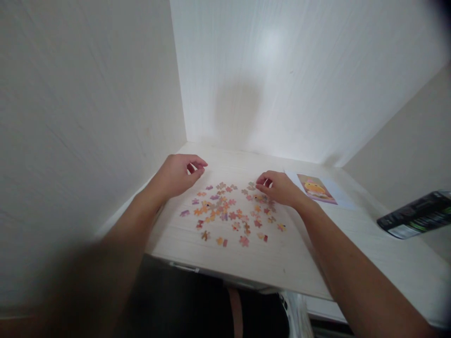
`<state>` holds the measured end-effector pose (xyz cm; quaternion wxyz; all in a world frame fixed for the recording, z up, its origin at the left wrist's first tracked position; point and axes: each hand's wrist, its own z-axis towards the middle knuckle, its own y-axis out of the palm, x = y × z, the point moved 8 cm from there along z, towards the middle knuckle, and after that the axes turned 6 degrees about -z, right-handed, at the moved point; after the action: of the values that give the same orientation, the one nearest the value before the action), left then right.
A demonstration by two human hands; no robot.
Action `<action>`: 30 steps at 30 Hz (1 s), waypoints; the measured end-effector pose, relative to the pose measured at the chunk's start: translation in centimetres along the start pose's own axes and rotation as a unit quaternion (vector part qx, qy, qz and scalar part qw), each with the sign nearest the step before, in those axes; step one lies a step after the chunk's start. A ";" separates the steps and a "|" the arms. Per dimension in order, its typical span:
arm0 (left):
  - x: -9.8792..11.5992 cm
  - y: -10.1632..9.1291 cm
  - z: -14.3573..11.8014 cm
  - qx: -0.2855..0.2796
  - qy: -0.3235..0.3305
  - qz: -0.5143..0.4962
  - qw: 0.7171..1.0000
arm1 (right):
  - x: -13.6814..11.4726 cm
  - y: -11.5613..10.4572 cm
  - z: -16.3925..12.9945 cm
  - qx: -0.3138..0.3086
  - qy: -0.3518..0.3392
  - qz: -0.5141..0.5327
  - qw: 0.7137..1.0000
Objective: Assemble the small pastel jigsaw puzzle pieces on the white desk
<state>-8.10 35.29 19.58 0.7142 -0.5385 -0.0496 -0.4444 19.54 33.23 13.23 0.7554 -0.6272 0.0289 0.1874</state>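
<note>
Loose jigsaw puzzle pieces [232, 216], in yellow, pink, purple and grey, lie scattered on the white tabletop [253, 260]. To the left of them my left hand [181, 173] hovers with its thumb and forefinger curved towards each other, a small gap between the tips and nothing visible in it. At the far right of the pieces is my right hand [276, 186], fingertips drawn together close by some grey puzzle pieces [251, 186]. Whether a piece sits in that pinch is too small to tell.
A printed picture [317, 188] of a yellow figure lies on white paper to the right. Beyond it, at the right edge, is a dark can-like container [416, 215]. Pale walls enclose the tabletop at the left [141, 94], back [239, 94] and right.
</note>
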 end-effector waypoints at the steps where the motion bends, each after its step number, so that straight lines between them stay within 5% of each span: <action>1: -0.1 0.0 -0.2 -0.016 -0.001 0.014 1.000 | 0.1 -0.1 0.0 0.012 -0.001 0.002 1.000; 9: 0.4 4.4 -1.9 -0.199 0.049 0.046 0.978 | -0.2 0.1 0.0 0.048 -0.012 0.022 0.999; 16: 1.5 6.6 -2.6 -0.231 0.090 0.049 0.968 | -0.5 0.6 -0.1 0.034 -0.014 0.029 0.999; 30: 1.6 7.5 -3.1 -0.248 0.092 0.059 0.963 | -2.8 1.0 -0.2 0.016 -0.041 0.041 0.998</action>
<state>-3.29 32.01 13.71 0.5847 -0.6576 0.1597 -0.4474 16.70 32.47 12.99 0.7574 -0.6056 0.0264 0.2429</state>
